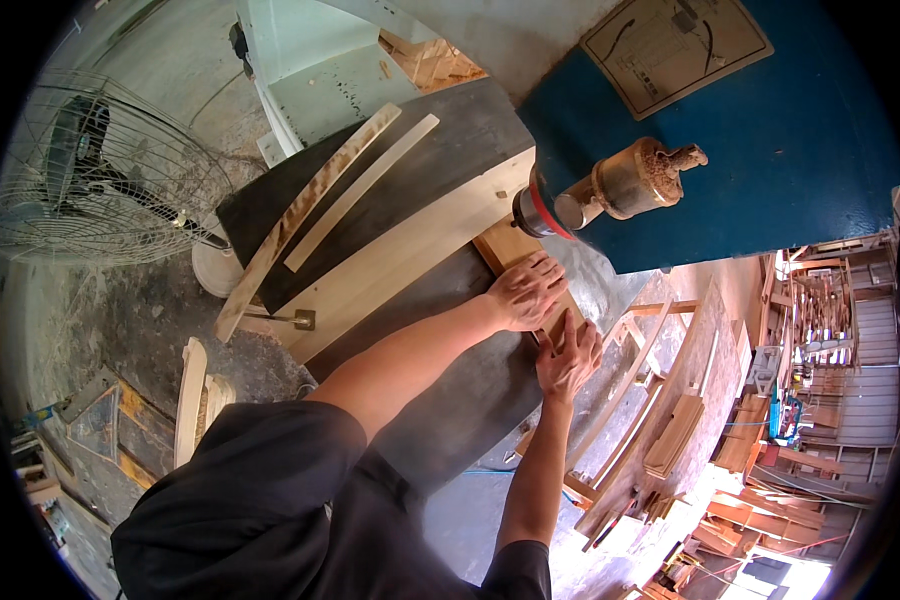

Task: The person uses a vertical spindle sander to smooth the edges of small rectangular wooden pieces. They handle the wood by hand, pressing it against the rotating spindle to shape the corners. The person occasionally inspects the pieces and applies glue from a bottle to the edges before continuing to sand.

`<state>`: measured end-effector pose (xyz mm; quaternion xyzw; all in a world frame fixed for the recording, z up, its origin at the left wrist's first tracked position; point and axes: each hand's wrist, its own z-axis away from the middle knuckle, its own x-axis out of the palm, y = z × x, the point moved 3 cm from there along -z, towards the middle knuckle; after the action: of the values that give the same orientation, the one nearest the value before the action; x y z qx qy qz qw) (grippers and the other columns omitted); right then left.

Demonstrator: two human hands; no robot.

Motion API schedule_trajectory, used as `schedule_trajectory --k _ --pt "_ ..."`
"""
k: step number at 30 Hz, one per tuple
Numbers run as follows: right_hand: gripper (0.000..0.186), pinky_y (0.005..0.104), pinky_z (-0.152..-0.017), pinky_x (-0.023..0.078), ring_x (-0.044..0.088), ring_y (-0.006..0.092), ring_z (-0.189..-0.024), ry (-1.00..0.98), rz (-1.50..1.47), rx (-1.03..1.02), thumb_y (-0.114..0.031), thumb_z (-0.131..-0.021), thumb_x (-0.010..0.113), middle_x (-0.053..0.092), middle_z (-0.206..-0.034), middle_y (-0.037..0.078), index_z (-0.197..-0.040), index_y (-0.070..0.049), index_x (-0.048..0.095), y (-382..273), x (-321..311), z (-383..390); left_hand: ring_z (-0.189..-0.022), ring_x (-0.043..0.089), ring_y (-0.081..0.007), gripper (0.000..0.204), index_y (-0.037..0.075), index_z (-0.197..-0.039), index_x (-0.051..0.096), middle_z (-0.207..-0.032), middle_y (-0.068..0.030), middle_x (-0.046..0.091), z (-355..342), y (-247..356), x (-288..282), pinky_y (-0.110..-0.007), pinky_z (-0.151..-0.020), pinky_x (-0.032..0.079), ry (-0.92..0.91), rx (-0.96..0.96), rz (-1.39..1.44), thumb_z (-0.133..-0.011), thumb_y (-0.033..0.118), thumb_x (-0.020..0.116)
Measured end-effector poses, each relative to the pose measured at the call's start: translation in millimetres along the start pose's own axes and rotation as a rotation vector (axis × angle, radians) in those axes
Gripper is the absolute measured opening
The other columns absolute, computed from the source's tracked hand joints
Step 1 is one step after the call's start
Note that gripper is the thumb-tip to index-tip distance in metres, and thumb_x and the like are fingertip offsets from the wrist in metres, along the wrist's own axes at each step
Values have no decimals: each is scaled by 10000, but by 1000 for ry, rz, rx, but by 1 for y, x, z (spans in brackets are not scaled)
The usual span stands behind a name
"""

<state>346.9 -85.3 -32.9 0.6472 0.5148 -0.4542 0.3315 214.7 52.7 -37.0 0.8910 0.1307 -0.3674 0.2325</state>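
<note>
wooden piece (503, 245) lies on the dark metal table (470, 390), far end near the long pale board (400, 257) and red-rimmed round part (540, 210). left hand (530, 292) on top, fingers bent; right hand (568, 358) at near end, thumb and forefinger apart. can't tell if either grips.

We note strong glare at lower right, washing the floor (595, 558) toward pale white. The dark worktable (470, 395) carries a soft sheen. We find the left hand (525, 290) and right hand (569, 358) legible, the wall panels (875, 395) bowed by lens distortion, and the corners black.
</note>
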Motion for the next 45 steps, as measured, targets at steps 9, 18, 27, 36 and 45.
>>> schedule_trajectory --k 9,18,27,36,45 --pt "724 582 -1186 350 517 458 -1374 17 -4 -15 -355 -774 863 574 -1508 244 -1469 -240 698 6 4 -5 -1207 588 -292 295 79 -1129 647 -1184 -119 637 -6 -2 7 -446 -1140 415 2 8 1 -906 256 726" --pt "690 585 -1186 347 522 455 -1371 22 18 -12 -407 -807 860 587 -1503 246 -1457 -227 713 9 6 -11 -1207 590 -288 288 79 -1129 655 -1190 -118 642 -11 -4 11 -445 -1133 415 8 13 -1 -915 263 714" --pt "706 582 -1189 343 513 450 -1385 9 14 -6 -381 -801 865 585 -1507 236 -1473 -240 700 13 7 -14 -1206 594 -291 282 77 -1108 650 -1192 -119 645 -15 -5 12 -445 -1130 419 8 7 26 -899 246 738" --pt "710 582 -1188 346 512 437 -1396 -4 10 12 -349 -788 874 581 -1508 229 -1468 -238 701 14 6 -19 -1284 586 -314 314 63 -1176 664 -1290 -150 652 -19 -8 20 -472 -1194 385 -72 -5 17 -963 292 675" --pt "690 565 -1190 375 524 432 -1394 -15 27 5 -350 -819 858 584 -1509 222 -1477 -226 693 14 5 -25 -1316 582 -330 334 59 -1188 668 -1321 -164 653 -22 -10 25 -481 -1217 371 -85 -13 20 -967 309 675"
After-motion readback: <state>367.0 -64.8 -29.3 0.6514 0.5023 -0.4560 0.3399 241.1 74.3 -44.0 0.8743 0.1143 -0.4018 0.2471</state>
